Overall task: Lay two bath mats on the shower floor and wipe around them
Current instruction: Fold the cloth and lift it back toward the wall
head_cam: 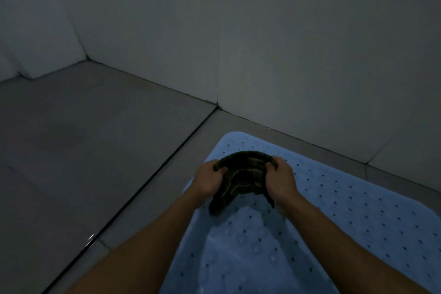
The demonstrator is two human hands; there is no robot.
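I have both grips, left hand and right hand, clamped on a dark cloth above the blue mat; wiping step, next lower to floor left.

I am in a dim bathroom shower area. Large grey floor tiles with dark grout lines meet plain pale tiled walls at a corner. 1 light-blue perforated rubber bath mat lies flat beside the wall.
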